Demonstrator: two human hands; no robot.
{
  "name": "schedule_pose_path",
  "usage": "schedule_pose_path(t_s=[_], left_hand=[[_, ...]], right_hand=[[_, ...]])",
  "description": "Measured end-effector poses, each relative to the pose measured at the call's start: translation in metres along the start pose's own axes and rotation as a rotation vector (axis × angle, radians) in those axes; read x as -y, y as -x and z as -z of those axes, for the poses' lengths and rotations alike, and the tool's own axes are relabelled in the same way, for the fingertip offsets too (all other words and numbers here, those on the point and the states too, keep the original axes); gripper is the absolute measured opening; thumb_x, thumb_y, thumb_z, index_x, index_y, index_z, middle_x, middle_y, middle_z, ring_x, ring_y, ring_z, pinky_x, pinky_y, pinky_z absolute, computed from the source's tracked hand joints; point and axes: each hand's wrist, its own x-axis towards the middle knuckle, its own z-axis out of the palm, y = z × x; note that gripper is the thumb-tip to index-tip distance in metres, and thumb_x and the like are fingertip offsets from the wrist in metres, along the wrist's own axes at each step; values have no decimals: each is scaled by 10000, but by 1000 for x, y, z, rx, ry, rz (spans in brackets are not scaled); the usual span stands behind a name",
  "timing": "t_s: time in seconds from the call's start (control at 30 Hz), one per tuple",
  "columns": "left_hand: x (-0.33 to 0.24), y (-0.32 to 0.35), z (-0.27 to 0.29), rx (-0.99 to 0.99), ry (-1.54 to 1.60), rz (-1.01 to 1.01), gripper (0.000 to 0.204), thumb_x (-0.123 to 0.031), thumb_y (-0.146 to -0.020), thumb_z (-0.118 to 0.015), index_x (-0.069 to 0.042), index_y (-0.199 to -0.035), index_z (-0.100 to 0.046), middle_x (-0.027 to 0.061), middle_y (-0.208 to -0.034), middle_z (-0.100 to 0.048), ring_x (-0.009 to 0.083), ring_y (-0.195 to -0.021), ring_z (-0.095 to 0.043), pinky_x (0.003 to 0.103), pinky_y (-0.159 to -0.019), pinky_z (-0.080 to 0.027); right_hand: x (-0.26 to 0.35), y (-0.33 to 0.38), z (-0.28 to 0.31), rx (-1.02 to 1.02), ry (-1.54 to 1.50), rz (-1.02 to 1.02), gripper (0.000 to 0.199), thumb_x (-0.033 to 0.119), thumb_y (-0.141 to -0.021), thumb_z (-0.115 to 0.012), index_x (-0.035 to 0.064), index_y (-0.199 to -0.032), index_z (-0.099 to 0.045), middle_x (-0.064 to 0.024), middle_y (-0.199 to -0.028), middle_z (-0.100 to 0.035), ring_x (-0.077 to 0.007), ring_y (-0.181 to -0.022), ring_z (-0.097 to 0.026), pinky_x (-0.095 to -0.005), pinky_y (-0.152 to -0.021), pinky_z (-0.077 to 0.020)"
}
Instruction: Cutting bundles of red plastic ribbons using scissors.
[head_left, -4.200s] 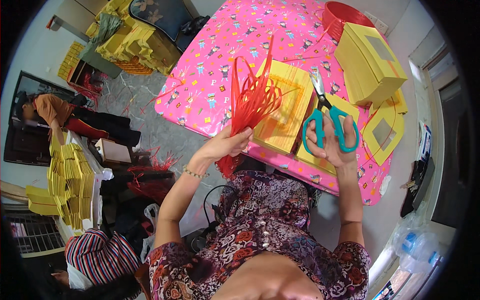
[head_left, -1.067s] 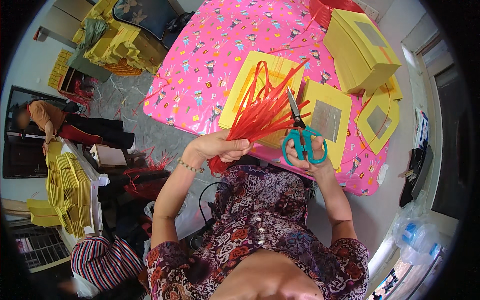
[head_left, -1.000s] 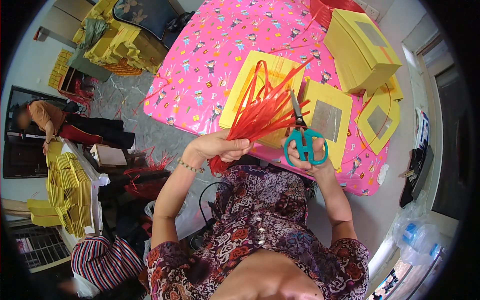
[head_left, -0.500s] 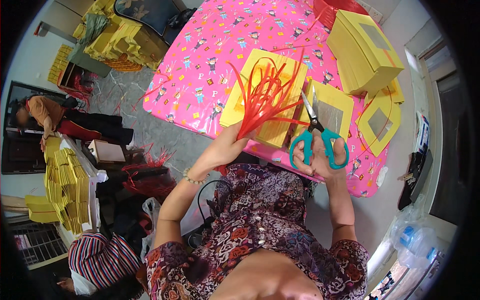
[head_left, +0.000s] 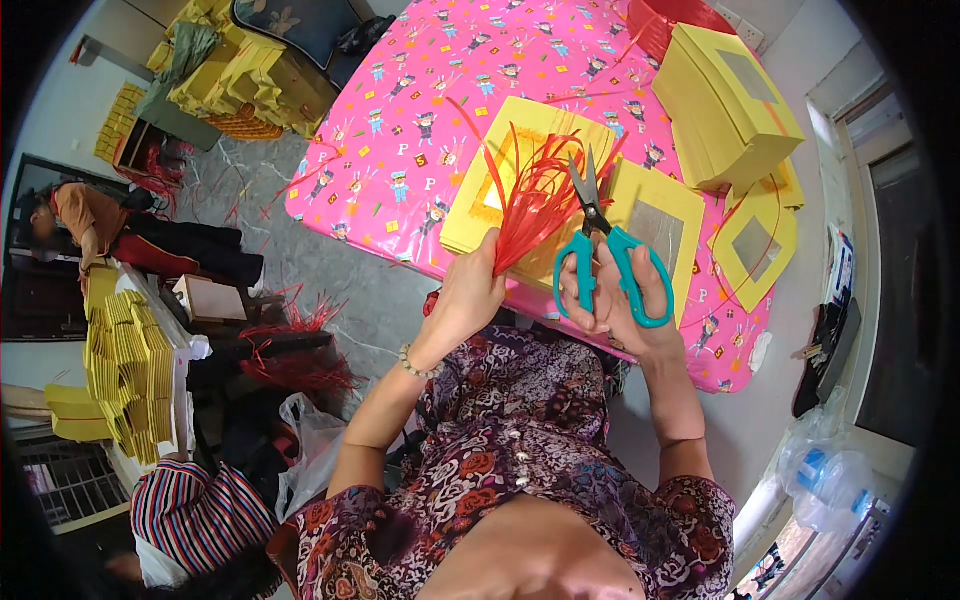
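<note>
A: Where are the glossy red plastic strips point(head_left: 540, 210) held?
B: Near the centre of the frame. Their gathered lower end is gripped in the left hand point(head_left: 470, 300), by curled fingers whose tips are hidden; the strips are fanned out above the knuckles.
A: And the right hand point(head_left: 635, 310)?
B: Right of centre, the teal-handled metal scissors point(head_left: 593, 215) are held there, with the digits passed through the rings and spread apart. The blades are parted beside the fan's right edge; whether any strip is touched cannot be told.
A: Beneath?
B: A flat yellow rectangular stack point(head_left: 467, 228) is seen on the shiny pink printed tablecloth point(head_left: 400, 130).
</note>
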Motion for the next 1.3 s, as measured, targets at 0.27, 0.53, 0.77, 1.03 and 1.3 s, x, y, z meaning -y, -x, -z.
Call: schedule_pose_path(t_s=[0.27,0.53,0.77,1.03,1.3], left_hand=[[0,2,-4,-15,-28,11,398,-1,-723,-636,38,-1048,-409,270,-701,-574,454,-737,-566,501,-609,-434],[-13,6,-4,-6,-164,47,415,-28,-725,-657,28,-1056,-412,254,-675,-576,444,-697,-574,496,-580,-444],[-14,7,-6,3,-163,46,394,-31,-730,-657,18,-1031,-408,258,-670,-573,455,-701,-567,500,-581,-441],[-13,6,-5,-62,-47,-10,329,0,-746,-605,13,-1008,-406,263,-691,-569,461,-714,-555,509,-583,-429],[-17,8,-7,-123,-56,-12,314,46,-737,-555,11,-1006,-397,272,-716,-561,463,-728,-550,507,-582,-425]], right_hand=[[5,3,-7,-57,31,21,624,611,-877,-419,28,-1094,-461,-71,-852,-523,-123,-612,-504,-214,-477,-336],[10,3,-11,-200,104,141,589,584,-869,-470,58,-1131,-436,-114,-926,-522,-158,-608,-486,-232,-492,-356],[9,9,-3,-201,204,131,532,536,-901,-455,31,-1059,-507,-54,-794,-508,-85,-492,-411,-190,-431,-332],[12,22,-2,-224,168,209,624,604,-874,-429,5,-1037,-493,-52,-760,-490,-84,-448,-387,-182,-398,-296],[-2,38,-9,-41,246,-86,760,716,-807,-416,68,-1203,-399,-13,-934,-451,-80,-671,-497,-185,-503,-299]])
